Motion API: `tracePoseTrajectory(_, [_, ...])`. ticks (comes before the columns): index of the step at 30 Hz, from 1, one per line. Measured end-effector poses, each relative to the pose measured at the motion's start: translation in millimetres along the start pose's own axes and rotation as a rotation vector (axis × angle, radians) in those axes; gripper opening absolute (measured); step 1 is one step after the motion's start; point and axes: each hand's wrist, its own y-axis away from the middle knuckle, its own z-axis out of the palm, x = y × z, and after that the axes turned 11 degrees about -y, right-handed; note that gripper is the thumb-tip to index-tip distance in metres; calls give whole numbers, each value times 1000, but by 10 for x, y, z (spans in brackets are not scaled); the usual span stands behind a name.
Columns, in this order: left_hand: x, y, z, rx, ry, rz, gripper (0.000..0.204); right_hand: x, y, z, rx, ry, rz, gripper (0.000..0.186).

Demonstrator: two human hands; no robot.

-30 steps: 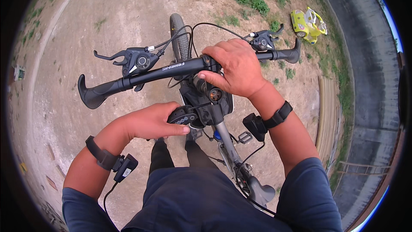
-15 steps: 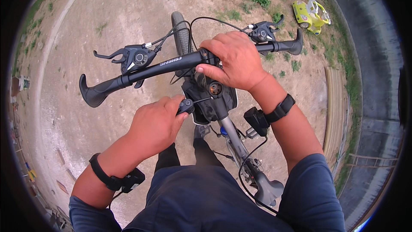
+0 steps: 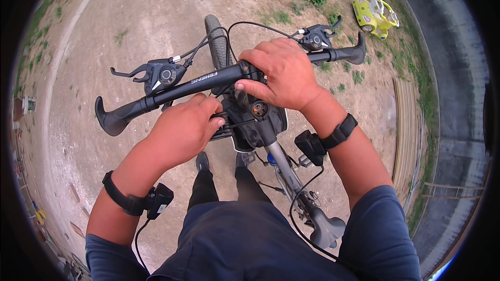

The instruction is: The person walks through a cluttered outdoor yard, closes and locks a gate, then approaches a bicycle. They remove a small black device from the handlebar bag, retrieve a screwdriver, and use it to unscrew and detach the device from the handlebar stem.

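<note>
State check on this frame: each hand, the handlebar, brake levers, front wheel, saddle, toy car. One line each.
left hand: closed on a dark part just below the handlebar, by the stem
right hand: grip closed over the handlebar centre
handlebar: held, ends bare
left brake lever: untouched, not pulled
right brake lever: untouched
front wheel: on the dirt, pointing ahead
saddle: unoccupied
toy car: upright on the grass
</note>
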Motion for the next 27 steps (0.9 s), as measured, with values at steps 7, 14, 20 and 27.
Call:
tracePoseTrajectory(7, [158, 110, 129, 89, -174, 6, 51, -8, 1, 4, 3, -1, -8, 46])
tracePoseTrajectory(14, [-343, -98, 140, -335, 446, 40, 51, -49, -50, -12, -27, 8, -19, 46])
tracePoseTrajectory(20, [-240, -125, 5, -304, 269, 44, 47, -37, -38, 10, -20, 1, -38, 47])
tracePoseTrajectory(27, [-161, 38, 167, 10, 87, 124, 37, -44, -67, -6, -73, 20, -24, 46])
